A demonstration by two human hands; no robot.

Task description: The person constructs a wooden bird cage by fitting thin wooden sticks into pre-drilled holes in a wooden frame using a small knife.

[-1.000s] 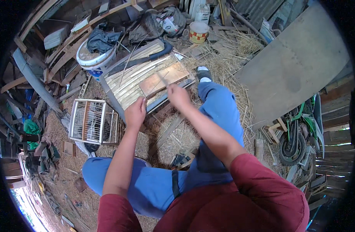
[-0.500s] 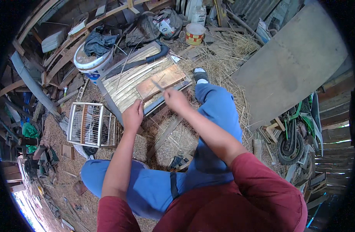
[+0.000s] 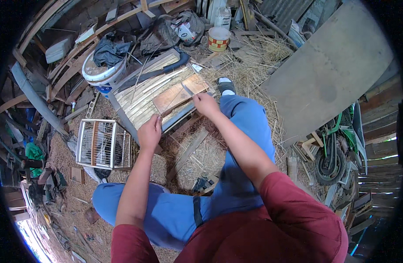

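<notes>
Brown board beyond hands, apparent knife in right

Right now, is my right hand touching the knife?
Touching. The head view shows your right hand closed around one end of the knife, with the rest sticking out ahead of it.

straw litters the floor and light shows through the plank wall.
</notes>
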